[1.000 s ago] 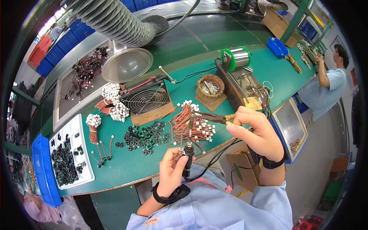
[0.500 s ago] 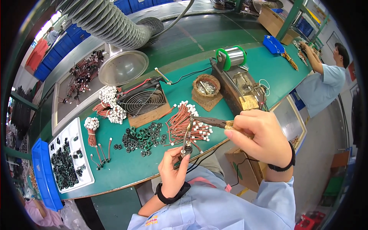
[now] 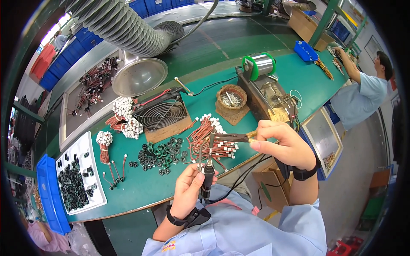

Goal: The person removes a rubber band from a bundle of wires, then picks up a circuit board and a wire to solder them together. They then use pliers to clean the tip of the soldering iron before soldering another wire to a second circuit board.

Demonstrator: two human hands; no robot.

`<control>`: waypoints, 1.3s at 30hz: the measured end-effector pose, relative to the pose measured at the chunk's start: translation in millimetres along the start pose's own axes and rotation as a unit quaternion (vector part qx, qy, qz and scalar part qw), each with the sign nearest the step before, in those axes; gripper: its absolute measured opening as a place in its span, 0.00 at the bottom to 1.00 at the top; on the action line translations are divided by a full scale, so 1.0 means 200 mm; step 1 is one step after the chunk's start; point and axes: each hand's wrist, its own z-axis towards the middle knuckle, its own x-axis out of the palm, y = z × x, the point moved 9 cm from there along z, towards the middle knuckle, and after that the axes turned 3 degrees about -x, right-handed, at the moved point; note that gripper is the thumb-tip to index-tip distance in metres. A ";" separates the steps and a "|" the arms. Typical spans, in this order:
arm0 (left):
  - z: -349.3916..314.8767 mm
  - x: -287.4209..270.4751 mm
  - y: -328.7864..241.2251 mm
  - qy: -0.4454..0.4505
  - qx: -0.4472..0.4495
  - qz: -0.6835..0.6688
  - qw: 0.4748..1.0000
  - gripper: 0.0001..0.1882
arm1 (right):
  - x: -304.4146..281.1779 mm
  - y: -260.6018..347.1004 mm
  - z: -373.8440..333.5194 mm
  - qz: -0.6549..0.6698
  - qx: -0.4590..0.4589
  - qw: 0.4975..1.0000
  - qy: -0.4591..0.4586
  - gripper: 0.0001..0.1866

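Note:
My left hand (image 3: 188, 187) is closed around a soldering iron with a black handle (image 3: 208, 176), held nearly upright over the table's front edge. Its metal barrel (image 3: 211, 147) points away from me. A thin metal tube (image 3: 200, 151) stands alongside the barrel, a little apart from it. From the right, my right hand (image 3: 285, 145) grips a pair of pliers (image 3: 232, 137), their dark jaws at the upper part of the barrel. Whether the jaws pinch it is too small to tell. Behind the iron lies a pile of red-brown wire leads with white connectors (image 3: 209, 138).
Small black parts (image 3: 160, 153) lie left of the leads, near a fan (image 3: 164, 114) and a white tray (image 3: 96, 187). Farther right are a solder-scrap bowl (image 3: 231, 97) and a stand with a solder spool (image 3: 260, 65). A co-worker (image 3: 361, 94) works at the far right.
The soldering iron's handle has come into fuller view, and the thin tube now stands apart from the barrel. My right hand with the pliers has shifted slightly left and tilted.

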 end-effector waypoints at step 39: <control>-0.02 0.03 0.00 -0.046 0.039 0.080 0.995 0.11 | 0.03 -0.06 -0.06 -0.076 -0.076 0.993 0.041 0.16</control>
